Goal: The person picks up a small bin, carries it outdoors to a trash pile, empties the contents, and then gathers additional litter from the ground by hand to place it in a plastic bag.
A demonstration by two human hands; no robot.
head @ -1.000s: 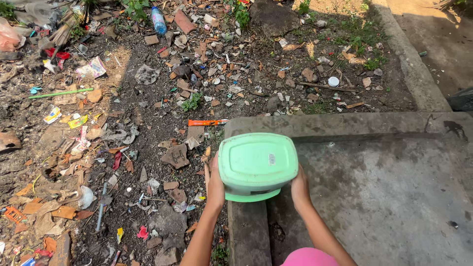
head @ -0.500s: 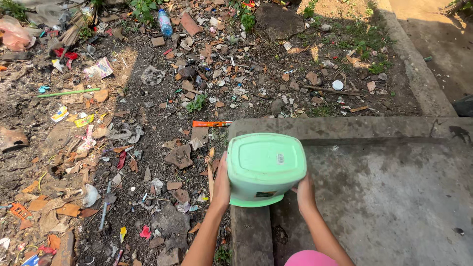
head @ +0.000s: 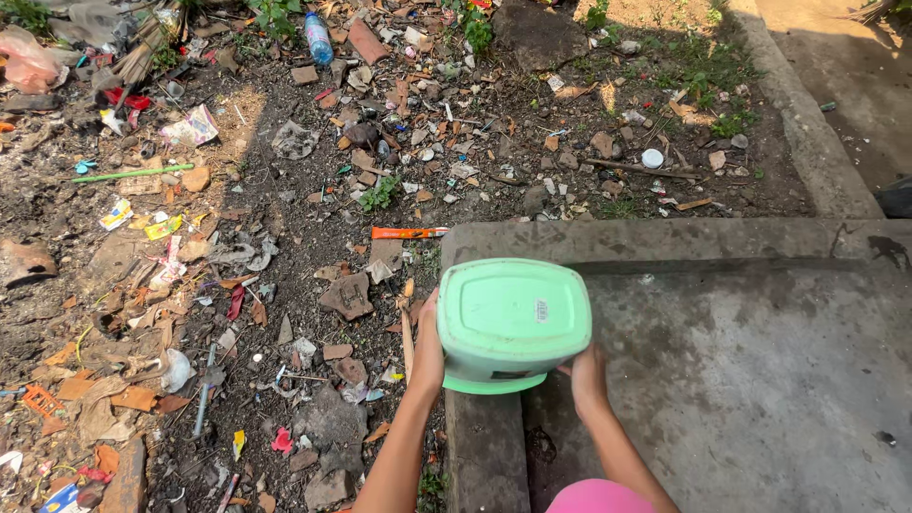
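Bin point(head: 513, 318): 1 green, upside down, betw 2 hands, L point(head: 427, 353) & R point(head: 588, 372)

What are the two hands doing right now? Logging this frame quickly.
Left hand: gripping the left side of the upturned green plastic bin.
Right hand: gripping the bin's right side.

I've shifted the upturned mint-green rectangular plastic bin point(head: 513, 323) slightly right along the grey concrete slab point(head: 750, 380); my right hand point(head: 587, 372) slid lower, nearer its rim, than a second ago.
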